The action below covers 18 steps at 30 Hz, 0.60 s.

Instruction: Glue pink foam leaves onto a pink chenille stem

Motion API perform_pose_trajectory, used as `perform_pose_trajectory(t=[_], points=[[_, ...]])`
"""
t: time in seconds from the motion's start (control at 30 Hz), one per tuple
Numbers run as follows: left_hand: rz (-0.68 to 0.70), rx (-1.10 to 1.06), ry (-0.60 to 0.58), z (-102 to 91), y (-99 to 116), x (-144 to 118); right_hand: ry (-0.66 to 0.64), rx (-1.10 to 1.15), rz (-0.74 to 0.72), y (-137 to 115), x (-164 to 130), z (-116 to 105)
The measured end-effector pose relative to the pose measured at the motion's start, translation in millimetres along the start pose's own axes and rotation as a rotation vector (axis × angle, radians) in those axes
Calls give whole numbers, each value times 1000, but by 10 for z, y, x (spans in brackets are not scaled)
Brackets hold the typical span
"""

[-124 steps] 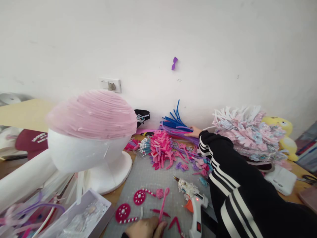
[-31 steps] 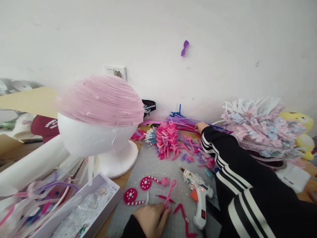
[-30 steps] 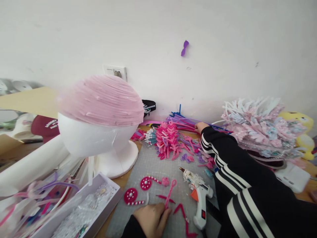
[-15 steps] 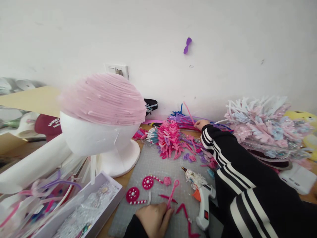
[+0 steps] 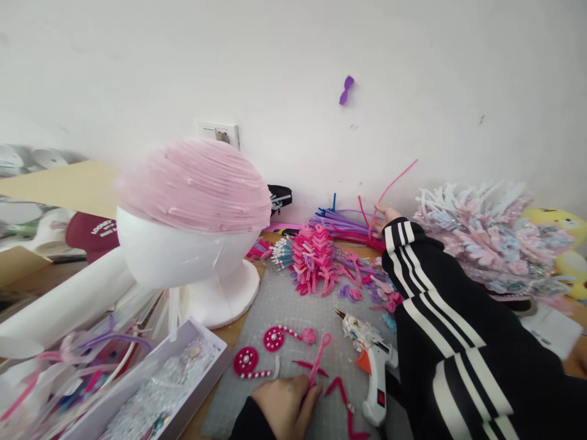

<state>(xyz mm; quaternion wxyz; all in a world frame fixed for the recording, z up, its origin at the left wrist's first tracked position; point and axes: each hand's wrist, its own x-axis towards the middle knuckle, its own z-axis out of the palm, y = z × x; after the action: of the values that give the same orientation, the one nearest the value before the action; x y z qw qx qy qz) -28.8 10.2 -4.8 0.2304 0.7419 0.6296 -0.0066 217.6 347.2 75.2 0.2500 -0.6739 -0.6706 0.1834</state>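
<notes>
Head view: right hand [image 5: 384, 218] has lifted off the pipe-cleaner pile [image 5: 342, 224], now pinching one pink pipe cleaner [image 5: 395, 181] clear above it (tip toward the wall). Left hand [image 5: 285, 404] stays near the pile, fingers clamped on a looped pink piece [image 5: 317, 357].

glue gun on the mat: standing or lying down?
Lying down. The glue gun rests on its side on the grey mat, nozzle toward the wall, neither hand touching it.
</notes>
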Motion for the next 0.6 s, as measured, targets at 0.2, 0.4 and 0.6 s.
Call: perform_pose_trajectory(t=[0.2,0.4,0.6], points=[[-19,-19,-12,-13,2,1,-149,376,157,-165,-97,-22],[-7,-28,-18,-45,8,-3,-21,725,-197,-511,-365,-167],[-29,-18,5,-72,20,-11,79,932,-240,-909,-463,-306]])
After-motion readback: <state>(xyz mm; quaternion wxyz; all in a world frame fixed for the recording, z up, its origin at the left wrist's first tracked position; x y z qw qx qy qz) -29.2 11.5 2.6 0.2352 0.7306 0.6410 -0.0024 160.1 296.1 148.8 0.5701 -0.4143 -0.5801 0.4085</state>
